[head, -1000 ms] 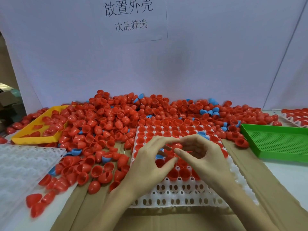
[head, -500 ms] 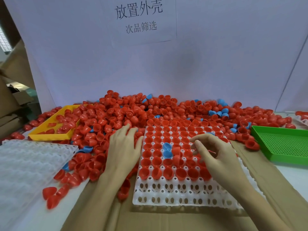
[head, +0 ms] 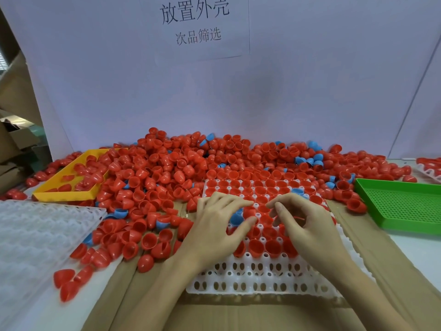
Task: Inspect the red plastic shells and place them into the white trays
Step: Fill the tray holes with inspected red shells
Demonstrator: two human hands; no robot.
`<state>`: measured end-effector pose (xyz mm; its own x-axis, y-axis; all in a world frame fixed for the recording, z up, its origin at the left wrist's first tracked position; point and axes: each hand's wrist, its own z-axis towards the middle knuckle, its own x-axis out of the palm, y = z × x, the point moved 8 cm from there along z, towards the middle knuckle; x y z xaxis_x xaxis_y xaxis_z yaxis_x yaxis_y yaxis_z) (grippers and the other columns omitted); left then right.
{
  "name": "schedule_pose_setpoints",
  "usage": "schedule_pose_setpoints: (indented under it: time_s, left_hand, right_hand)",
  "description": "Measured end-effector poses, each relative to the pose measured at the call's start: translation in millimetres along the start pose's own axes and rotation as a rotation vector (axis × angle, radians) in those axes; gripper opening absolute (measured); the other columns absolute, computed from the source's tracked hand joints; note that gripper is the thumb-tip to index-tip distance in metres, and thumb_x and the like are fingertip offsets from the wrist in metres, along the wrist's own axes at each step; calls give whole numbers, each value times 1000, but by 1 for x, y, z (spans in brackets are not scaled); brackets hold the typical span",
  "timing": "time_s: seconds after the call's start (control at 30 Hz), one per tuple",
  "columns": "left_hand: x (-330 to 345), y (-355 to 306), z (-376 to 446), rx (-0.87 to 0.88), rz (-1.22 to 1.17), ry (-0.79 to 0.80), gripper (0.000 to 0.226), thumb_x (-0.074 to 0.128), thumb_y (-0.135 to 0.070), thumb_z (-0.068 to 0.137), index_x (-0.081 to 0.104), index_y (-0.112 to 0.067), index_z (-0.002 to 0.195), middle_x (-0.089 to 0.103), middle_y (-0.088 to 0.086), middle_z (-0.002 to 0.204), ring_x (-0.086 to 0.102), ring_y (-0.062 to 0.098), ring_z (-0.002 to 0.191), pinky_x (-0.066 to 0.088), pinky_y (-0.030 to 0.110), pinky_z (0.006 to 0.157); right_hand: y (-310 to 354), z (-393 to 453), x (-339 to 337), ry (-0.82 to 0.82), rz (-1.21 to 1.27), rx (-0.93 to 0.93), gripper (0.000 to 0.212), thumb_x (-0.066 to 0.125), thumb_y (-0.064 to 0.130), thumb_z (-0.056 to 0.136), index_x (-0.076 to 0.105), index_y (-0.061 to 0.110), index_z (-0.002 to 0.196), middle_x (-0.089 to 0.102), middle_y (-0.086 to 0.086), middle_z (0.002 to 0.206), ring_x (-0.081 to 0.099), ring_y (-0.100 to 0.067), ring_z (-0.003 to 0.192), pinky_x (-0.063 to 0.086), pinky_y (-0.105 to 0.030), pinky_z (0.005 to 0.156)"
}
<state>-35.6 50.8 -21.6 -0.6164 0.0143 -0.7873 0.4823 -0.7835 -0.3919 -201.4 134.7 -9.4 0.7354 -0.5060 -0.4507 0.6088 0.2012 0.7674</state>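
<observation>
Resting over white tray (head: 262, 278) near table's front edge: left hand (head: 214, 232), fingers spread, holding nothing. Right hand (head: 307, 225) curled over red shells (head: 256, 247); hold unclear.

Red shells (head: 152, 185) (a few blue (head: 313, 160)) fill a white tray (head: 262, 275) between yellow tray (head: 62, 187) and perforated green tray (head: 403, 206).

Two bare forearms enter from the bottom edge, each ending in a bare hand: the left hand (head: 216, 231) and the right hand (head: 307, 225). No sleeves, gloves, rings, watch or bracelets are visible. The fingers are slender, with short, unpainted fingernails.
</observation>
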Motion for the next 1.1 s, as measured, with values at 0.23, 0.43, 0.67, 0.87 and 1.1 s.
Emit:
schedule_pose_setpoints:
  time_s: [0.23,0.43,0.67,0.87,1.1]
  left_hand:
    - [-1,-4,-1,-24,-172,11,40,71,-56,91,67,-39,127,63,-26,121,58,-1,117,35,19,107]
    - [2,-4,-2,-221,-722,58,28,81,-28,92,71,-32,118,72,-16,122,74,11,104,58,24,93]
    - [4,-5,-3,-282,-916,40,13,71,-19,100,78,-25,108,78,-6,113,76,15,104,54,17,93]
    - [1,0,-3,-344,-982,-36,18,67,-36,100,80,-27,107,80,2,103,78,20,96,57,19,89]
    - [-2,-2,-3,-324,-986,-58,16,71,-34,97,79,-23,105,79,3,100,77,20,94,57,19,86]
  right_hand:
    - [-4,0,-1,-13,-2,18,20,63,14,102,69,33,108,72,14,89,72,-6,85,61,-31,76]
    - [0,0,7,96,61,-14,31,69,18,100,67,37,124,71,19,107,71,-6,102,61,-28,82]
    - [1,1,4,99,123,-25,30,70,20,100,71,34,125,72,12,108,74,-12,94,63,-30,78]
    - [10,-3,12,189,123,-87,37,65,13,102,67,41,127,68,13,103,72,-16,90,62,-38,73]
    - [16,-4,15,178,-77,-222,46,69,9,98,59,48,121,64,20,110,67,-8,98,60,-25,74]
